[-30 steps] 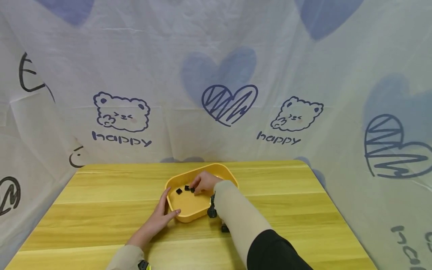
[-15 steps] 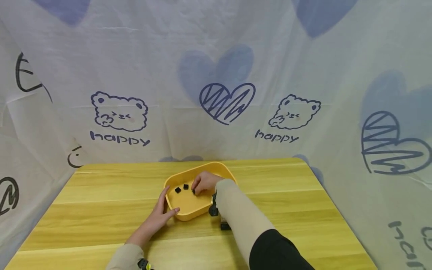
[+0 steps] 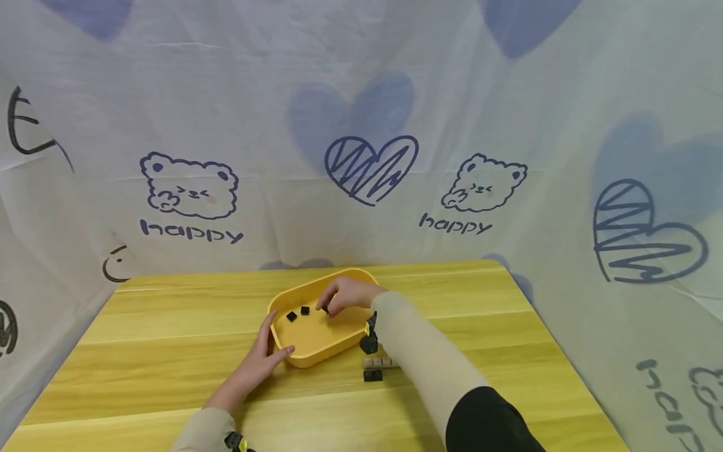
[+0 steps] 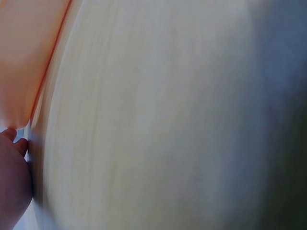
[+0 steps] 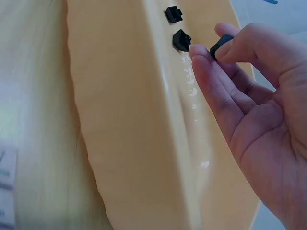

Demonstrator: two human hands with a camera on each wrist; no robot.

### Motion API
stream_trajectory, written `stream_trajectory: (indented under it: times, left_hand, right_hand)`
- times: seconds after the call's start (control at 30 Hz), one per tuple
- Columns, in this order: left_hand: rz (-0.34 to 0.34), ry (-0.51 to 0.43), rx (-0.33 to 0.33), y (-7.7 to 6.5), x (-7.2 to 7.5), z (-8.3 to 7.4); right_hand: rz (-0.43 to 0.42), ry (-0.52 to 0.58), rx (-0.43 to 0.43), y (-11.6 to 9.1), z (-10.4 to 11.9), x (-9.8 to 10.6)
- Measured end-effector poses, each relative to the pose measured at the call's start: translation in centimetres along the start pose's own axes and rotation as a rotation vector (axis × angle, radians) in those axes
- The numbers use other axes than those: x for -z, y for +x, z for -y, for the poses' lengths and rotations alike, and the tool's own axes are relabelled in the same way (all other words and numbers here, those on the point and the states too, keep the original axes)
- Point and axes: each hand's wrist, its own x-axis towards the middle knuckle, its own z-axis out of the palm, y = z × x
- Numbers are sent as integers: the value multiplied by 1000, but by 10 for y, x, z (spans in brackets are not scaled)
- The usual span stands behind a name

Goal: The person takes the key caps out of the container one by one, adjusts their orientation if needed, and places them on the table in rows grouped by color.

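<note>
A yellow tray (image 3: 316,358) with raised walls stands near the back of the table. My left hand (image 3: 262,362) holds its near left corner, fingers along the left side and thumb at the near rim. Inside lie two small black blocks, the left block (image 3: 291,316) and the right block (image 3: 305,310); the right wrist view shows small tabs on them. Over the tray, my right hand (image 3: 349,295) pinches a third small black block (image 5: 221,47) between thumb and fingertips. Only part of the left hand (image 4: 13,177) shows in the left wrist view, beside the tray wall (image 4: 29,52).
On the wood-grain table (image 3: 169,351), a row of light wooden tiles (image 3: 380,363) lies in front of the tray, partly hidden by the right sleeve. A black piece (image 3: 373,376) lies just before it. A printed cloth (image 3: 271,188) hangs behind the table.
My right hand has lifted slightly and drawn right, the black block in its fingers moving away from the other two. More of the wooden row shows. The left hand keeps its hold on the tray.
</note>
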Motion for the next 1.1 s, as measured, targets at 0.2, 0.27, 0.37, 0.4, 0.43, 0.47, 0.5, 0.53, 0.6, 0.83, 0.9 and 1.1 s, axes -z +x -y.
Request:
stream_trajectory:
  times: [0.2,0.27,0.37,0.4,0.43,0.47,0.5,0.53,0.6,0.83,0.9,1.1]
  left_hand:
    - [-2,12,11,-1,0,-2]
    - [-2,22,16,-2,0,-3]
    - [3,20,19,-2,0,-5]
    - [2,19,19,-2,0,-5]
    - [3,18,15,-2,0,-5]
    - [3,13,13,-2,0,-5]
    - [2,12,9,-2,0,-4]
    - [1,11,8,-2,0,-3]
    - [3,15,0,-2,-1,-2]
    - [15,1,3,-1,-2,-5]
    - [20,-11,15,-1,-2,-6]
    - [19,-17,28,-1,0,-7]
  right_hand:
    - [9,1,46,-18,4,4]
    - [16,6,55,-25,4,5]
    - [20,-18,69,-37,5,7]
    - [22,-28,72,-40,5,8]
    - [23,-36,75,-44,4,9]
    - [24,-41,78,-48,4,10]
    - [26,-44,81,-52,4,11]
    - [23,-45,84,-55,3,11]
    - [10,-39,98,-62,2,13]
    - [-93,-35,151,-88,-1,14]
    - [-119,-36,157,-96,0,12]
    - [-166,-53,191,-115,-2,6]
